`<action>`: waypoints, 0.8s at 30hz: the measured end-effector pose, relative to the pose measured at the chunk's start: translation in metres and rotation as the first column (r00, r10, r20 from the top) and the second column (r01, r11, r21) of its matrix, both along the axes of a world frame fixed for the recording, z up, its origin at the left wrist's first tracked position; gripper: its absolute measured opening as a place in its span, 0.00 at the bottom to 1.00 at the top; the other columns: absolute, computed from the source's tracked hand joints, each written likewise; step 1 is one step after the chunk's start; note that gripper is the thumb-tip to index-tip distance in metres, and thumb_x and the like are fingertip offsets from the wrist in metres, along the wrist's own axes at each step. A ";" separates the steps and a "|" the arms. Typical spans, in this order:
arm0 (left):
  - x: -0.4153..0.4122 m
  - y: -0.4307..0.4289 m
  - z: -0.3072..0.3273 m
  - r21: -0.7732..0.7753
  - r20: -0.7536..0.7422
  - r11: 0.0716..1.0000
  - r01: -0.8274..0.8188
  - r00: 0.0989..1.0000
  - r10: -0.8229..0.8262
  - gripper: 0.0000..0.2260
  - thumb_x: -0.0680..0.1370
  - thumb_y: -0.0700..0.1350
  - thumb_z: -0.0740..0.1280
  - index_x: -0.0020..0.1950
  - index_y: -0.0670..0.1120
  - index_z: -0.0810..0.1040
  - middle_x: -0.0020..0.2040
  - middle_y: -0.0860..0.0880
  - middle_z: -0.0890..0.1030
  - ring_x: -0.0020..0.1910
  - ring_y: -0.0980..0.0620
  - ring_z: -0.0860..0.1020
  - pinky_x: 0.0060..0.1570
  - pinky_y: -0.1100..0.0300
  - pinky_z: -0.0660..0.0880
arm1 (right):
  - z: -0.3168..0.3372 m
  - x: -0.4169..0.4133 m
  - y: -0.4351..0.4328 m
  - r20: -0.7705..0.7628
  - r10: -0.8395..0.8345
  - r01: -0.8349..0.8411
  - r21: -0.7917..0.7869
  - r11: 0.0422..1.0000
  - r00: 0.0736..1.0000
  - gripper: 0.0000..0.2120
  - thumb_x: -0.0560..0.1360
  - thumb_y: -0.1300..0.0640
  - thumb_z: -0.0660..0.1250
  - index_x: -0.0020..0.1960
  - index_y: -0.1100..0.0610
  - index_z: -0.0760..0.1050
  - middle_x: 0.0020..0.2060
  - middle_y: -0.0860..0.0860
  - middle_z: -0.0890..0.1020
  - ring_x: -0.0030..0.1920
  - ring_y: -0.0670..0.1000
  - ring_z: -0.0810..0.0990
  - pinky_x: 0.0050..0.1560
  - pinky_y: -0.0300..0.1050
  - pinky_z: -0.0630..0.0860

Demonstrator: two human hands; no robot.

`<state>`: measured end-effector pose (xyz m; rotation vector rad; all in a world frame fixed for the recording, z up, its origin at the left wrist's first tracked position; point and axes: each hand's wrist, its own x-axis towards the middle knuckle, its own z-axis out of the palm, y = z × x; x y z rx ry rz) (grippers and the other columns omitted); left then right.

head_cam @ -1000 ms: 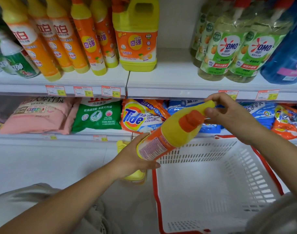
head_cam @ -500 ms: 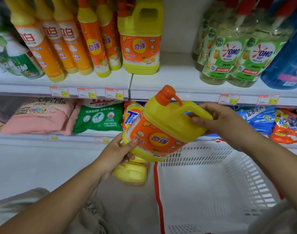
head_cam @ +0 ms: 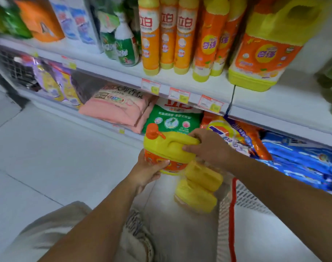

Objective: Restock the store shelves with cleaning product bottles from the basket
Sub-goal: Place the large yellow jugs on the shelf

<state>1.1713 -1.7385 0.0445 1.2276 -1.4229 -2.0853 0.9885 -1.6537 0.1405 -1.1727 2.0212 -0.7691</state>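
Blur smears the head view, yet we make out a yellow jug [head_cam: 169, 148] with an orange cap, upright above the floor [head_cam: 57, 157] before the lower shelf [head_cam: 108, 125]. Our right hand [head_cam: 208, 146] is wrapped round its handle, and our left hand [head_cam: 146, 171] clasps its base, thumb on the label, fingers hidden behind. Two more yellow jugs [head_cam: 199, 186] just beside it are too smeared to show labels, the basket [head_cam: 232, 214] runs off the frame's lower edge, and the matching jug [head_cam: 265, 53] on the upper shelf [head_cam: 274, 103] loses its top.
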 end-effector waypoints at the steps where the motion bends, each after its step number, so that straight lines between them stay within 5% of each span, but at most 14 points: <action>1: -0.002 -0.003 -0.010 0.025 -0.018 0.999 -0.042 0.999 0.043 0.30 0.71 0.44 0.78 0.66 0.54 0.67 0.59 0.51 0.79 0.56 0.55 0.80 0.48 0.57 0.80 | -0.015 0.003 -0.012 0.004 -0.008 0.008 0.026 1.000 1.000 0.09 0.76 0.54 0.73 0.52 0.53 0.74 0.47 0.49 0.80 0.38 0.47 0.77 0.39 0.43 0.76; 4: -0.012 -0.009 -0.043 0.074 -0.062 0.987 -0.145 0.987 0.150 0.27 0.74 0.32 0.72 0.68 0.48 0.65 0.56 0.51 0.79 0.46 0.60 0.81 0.34 0.66 0.79 | -0.064 0.006 -0.041 0.033 -0.052 0.048 0.111 0.993 0.998 0.12 0.75 0.54 0.73 0.55 0.56 0.75 0.49 0.52 0.80 0.47 0.51 0.80 0.49 0.50 0.80; 7: -0.022 -0.015 -0.074 0.063 -0.070 0.982 -0.176 0.981 0.180 0.27 0.74 0.30 0.71 0.65 0.52 0.67 0.62 0.44 0.78 0.51 0.53 0.80 0.37 0.65 0.79 | -0.108 0.005 -0.057 0.061 -0.089 0.078 0.158 0.984 0.994 0.14 0.75 0.55 0.73 0.57 0.59 0.75 0.52 0.51 0.80 0.51 0.50 0.78 0.51 0.45 0.78; 9: -0.027 -0.019 -0.092 0.076 -0.049 0.977 -0.198 0.978 0.202 0.25 0.74 0.31 0.71 0.59 0.57 0.68 0.59 0.47 0.79 0.54 0.51 0.80 0.42 0.63 0.80 | -0.133 0.005 -0.063 0.069 -0.101 0.089 0.161 0.983 0.993 0.12 0.75 0.57 0.72 0.55 0.57 0.74 0.51 0.49 0.78 0.51 0.49 0.76 0.43 0.38 0.73; 11: -0.031 -0.023 -0.109 0.073 -0.008 0.976 -0.207 0.978 0.208 0.23 0.75 0.32 0.72 0.57 0.58 0.69 0.55 0.51 0.79 0.56 0.50 0.79 0.46 0.62 0.79 | -0.156 0.002 -0.066 0.107 -0.135 0.115 0.174 0.978 0.985 0.14 0.75 0.58 0.72 0.59 0.56 0.73 0.52 0.49 0.77 0.52 0.50 0.76 0.45 0.41 0.72; 15: -0.038 -0.024 -0.125 0.079 -0.006 0.967 -0.243 0.970 0.245 0.21 0.76 0.29 0.67 0.55 0.54 0.70 0.50 0.52 0.78 0.49 0.53 0.78 0.38 0.67 0.78 | -0.196 -0.001 -0.066 0.101 -0.142 0.114 0.244 0.963 0.985 0.19 0.76 0.58 0.71 0.65 0.58 0.71 0.57 0.52 0.77 0.55 0.50 0.75 0.49 0.42 0.69; 17: -0.041 -0.022 -0.128 0.075 -0.002 0.966 -0.248 0.968 0.249 0.23 0.77 0.27 0.66 0.64 0.51 0.69 0.52 0.49 0.78 0.44 0.57 0.78 0.35 0.68 0.76 | -0.207 -0.003 -0.064 0.060 -0.141 0.119 0.279 0.953 0.988 0.23 0.78 0.56 0.70 0.69 0.60 0.68 0.62 0.54 0.76 0.58 0.52 0.74 0.49 0.40 0.66; 19: -0.043 -0.020 -0.133 0.082 0.003 0.964 -0.252 0.968 0.252 0.27 0.76 0.29 0.67 0.70 0.50 0.67 0.58 0.46 0.79 0.50 0.51 0.79 0.42 0.61 0.80 | -0.209 -0.002 -0.064 0.040 -0.118 0.101 0.298 0.949 0.992 0.22 0.79 0.55 0.68 0.70 0.60 0.68 0.65 0.55 0.75 0.62 0.54 0.74 0.50 0.39 0.65; 21: -0.043 -0.019 -0.127 0.059 0.076 0.965 -0.254 0.965 0.249 0.24 0.76 0.34 0.71 0.63 0.57 0.70 0.54 0.53 0.79 0.55 0.48 0.77 0.55 0.48 0.78 | -0.205 -0.002 -0.063 0.053 -0.078 0.058 0.317 0.947 0.996 0.22 0.80 0.56 0.67 0.71 0.59 0.67 0.66 0.55 0.74 0.64 0.55 0.73 0.52 0.40 0.66; 24: -0.043 -0.018 -0.107 0.025 0.126 0.968 -0.251 0.961 0.246 0.26 0.76 0.35 0.71 0.69 0.55 0.68 0.55 0.56 0.75 0.57 0.51 0.74 0.61 0.51 0.74 | -0.178 -0.003 -0.054 0.079 -0.063 0.039 0.280 0.959 0.995 0.21 0.80 0.57 0.66 0.72 0.56 0.68 0.68 0.52 0.74 0.66 0.53 0.73 0.60 0.45 0.72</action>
